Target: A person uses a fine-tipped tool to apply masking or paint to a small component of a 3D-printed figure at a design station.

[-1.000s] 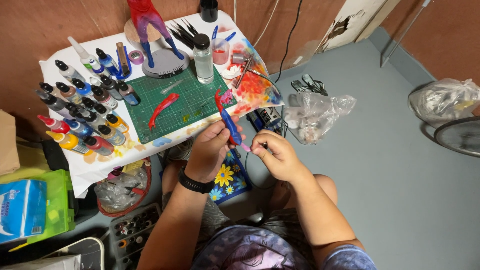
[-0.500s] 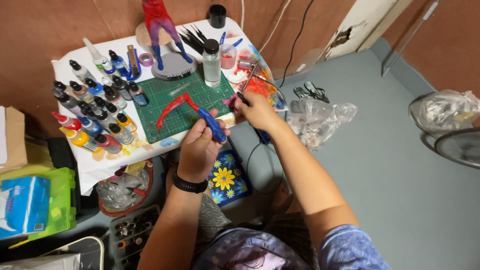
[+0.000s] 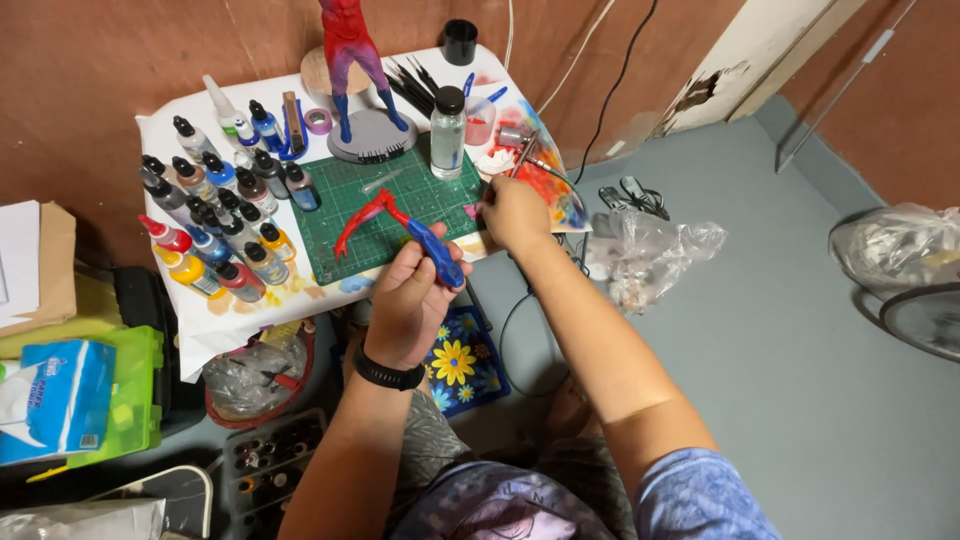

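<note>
While the left hand (image 3: 405, 300) gripped the blue and red figure part (image 3: 425, 243) above the green cutting mat (image 3: 400, 205), already coloured, the right hand (image 3: 515, 212) closed on a thin tool by the palette; the painting seemed unfinished.

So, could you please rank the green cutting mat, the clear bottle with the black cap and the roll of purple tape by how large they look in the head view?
1. Green cutting mat, clearly largest.
2. Clear bottle with the black cap.
3. Roll of purple tape, smallest.
All three sit on the same table, so nearness hardly skews this.
</note>
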